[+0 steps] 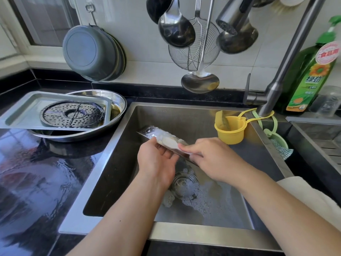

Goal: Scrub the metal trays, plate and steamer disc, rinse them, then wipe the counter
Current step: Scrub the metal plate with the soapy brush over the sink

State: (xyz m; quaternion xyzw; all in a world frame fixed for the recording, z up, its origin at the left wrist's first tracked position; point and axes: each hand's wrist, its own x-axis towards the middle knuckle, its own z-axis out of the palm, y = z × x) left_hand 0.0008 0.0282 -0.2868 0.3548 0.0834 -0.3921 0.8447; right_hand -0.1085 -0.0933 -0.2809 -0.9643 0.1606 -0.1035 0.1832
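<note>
Over the steel sink (118, 145) my left hand (156, 159) grips the near edge of a foamy metal tray (156, 134), seen almost edge-on. My right hand (212, 157) presses a white soapy cloth (173, 142) against that tray. On the wet black counter at left, a perforated steamer disc (72, 113) lies in a rectangular metal tray (22, 111), which rests across a round metal plate (114, 100).
Suds surround the drain strainer (184, 182) below my hands. A yellow cup (230, 130) hangs inside the sink's right wall. The tap (287, 58), a green detergent bottle (310, 74), hanging ladles (175, 28) and grey basins (90, 52) line the back wall.
</note>
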